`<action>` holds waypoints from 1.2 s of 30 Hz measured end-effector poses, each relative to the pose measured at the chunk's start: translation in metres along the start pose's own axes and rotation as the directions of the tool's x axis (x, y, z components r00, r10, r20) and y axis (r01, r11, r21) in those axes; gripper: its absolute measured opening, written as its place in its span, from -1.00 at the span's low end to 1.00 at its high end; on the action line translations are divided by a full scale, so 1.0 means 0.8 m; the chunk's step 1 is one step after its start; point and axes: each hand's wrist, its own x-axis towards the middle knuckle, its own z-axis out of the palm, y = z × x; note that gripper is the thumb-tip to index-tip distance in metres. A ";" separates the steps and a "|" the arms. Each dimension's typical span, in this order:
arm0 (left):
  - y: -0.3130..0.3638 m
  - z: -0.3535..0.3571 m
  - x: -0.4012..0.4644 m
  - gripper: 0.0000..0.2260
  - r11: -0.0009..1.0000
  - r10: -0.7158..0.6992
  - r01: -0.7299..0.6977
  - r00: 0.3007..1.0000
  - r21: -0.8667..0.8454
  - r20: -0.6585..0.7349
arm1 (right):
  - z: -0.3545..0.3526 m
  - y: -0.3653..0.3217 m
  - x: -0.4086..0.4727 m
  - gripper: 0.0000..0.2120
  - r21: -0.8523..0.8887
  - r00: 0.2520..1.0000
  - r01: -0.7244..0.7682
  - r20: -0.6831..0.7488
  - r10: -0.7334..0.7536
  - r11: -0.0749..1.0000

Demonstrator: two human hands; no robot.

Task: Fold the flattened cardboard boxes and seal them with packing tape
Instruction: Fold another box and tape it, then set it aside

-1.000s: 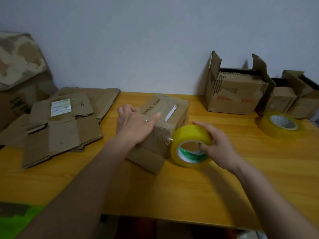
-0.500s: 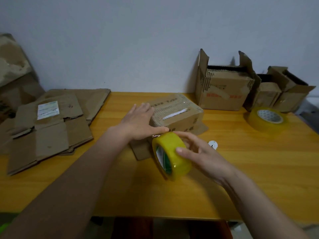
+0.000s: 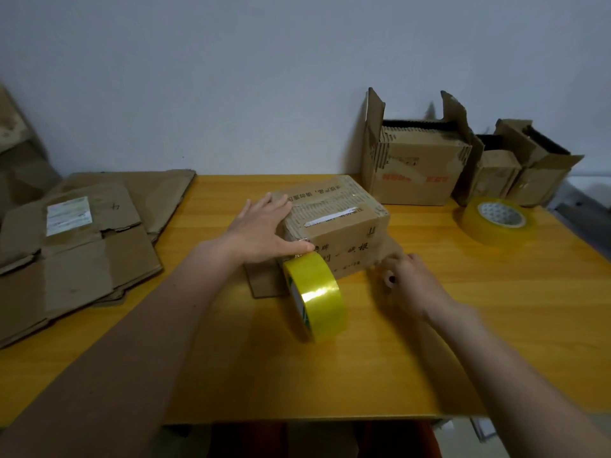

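Note:
A folded cardboard box (image 3: 340, 226) with printed characters lies in the middle of the yellow table (image 3: 363, 375), a loose flap showing under its near left corner. My left hand (image 3: 261, 229) rests flat on the box's left end, thumb pressing the near top edge where the tape strip ends. A yellow packing tape roll (image 3: 317, 292) stands on edge against the box's front, with no hand on it. My right hand (image 3: 410, 282), blurred, is at the box's near right corner with fingers curled round a small round thing (image 3: 390, 279).
A stack of flattened cardboard boxes (image 3: 76, 246) covers the table's left side. An open box (image 3: 416, 173) and two smaller open boxes (image 3: 529, 170) stand at the back right by the wall. A second tape roll (image 3: 492, 223) lies flat in front of them.
My right hand let go of the tape roll and moved right to where a small white thing lay. The roll now stands alone. My left hand stayed on the box.

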 end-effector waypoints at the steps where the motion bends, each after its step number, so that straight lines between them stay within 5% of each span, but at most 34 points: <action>1: 0.000 -0.001 0.000 -0.10 1.000 0.000 0.000 1.000 0.002 0.001 | 0.002 0.008 0.004 -0.58 -0.075 0.997 -0.002 0.078 0.008 0.997; 5: 0.001 -0.005 0.002 -0.13 1.000 0.008 -0.008 1.000 0.002 0.029 | 0.001 0.023 0.012 -0.52 -0.061 0.989 0.030 0.145 -0.021 0.998; 10: -0.003 -0.006 0.015 -0.13 0.999 0.034 -0.032 0.998 -0.023 0.062 | -0.026 0.015 -0.003 -0.95 0.162 0.964 0.000 0.263 -0.043 0.987; 13: -0.005 -0.003 0.021 -0.10 0.993 0.026 -0.020 0.999 -0.120 0.046 | -0.049 -0.031 -0.021 -0.91 0.611 0.969 0.247 -0.130 -0.212 0.752; 15: -0.003 0.004 0.024 -0.18 0.976 0.003 -0.010 0.999 -0.218 -0.036 | -0.062 -0.073 -0.019 -0.84 0.631 0.910 0.409 -0.338 -0.240 0.659; 19: 0.006 0.026 0.015 -0.08 0.895 -0.163 0.034 0.954 -0.445 -0.254 | -0.055 -0.117 0.005 -0.82 0.558 0.907 0.422 -0.267 -0.326 0.715; 21: 0.010 0.041 -0.005 0.00 0.731 -0.351 0.129 0.913 -0.670 -0.208 | -0.045 -0.115 0.012 -0.78 0.544 0.911 0.413 -0.261 -0.321 0.730; 22: 0.013 0.048 -0.017 0.02 0.552 -0.416 0.158 0.903 -0.819 -0.106 | -0.043 -0.113 0.013 -0.75 0.549 0.908 0.419 -0.273 -0.320 0.723; 24: 0.020 0.067 -0.039 0.07 0.156 -0.353 0.155 0.931 -0.975 0.092 | -0.042 -0.114 0.015 -0.66 0.549 0.906 0.422 -0.283 -0.314 0.722; 25: 0.024 0.076 -0.046 0.03 0.071 -0.283 0.164 0.949 -0.984 0.137 | -0.041 -0.114 0.016 -0.61 0.548 0.908 0.417 -0.285 -0.307 0.725; 28: 0.034 0.097 -0.053 -0.27 0.094 -0.161 0.106 0.983 -0.990 0.090 | -0.039 -0.114 0.021 -0.56 0.540 0.909 0.416 -0.280 -0.309 0.732; 32: 0.029 0.088 -0.050 -0.20 0.236 -0.186 0.162 0.975 -0.958 0.119 | -0.036 -0.114 0.023 -0.65 0.527 0.900 0.433 -0.303 -0.314 0.731; 36: 0.018 0.074 -0.048 -0.43 0.383 -0.027 0.256 0.964 -0.888 0.266 | -0.033 -0.114 0.028 -0.69 0.532 0.902 0.428 -0.303 -0.308 0.730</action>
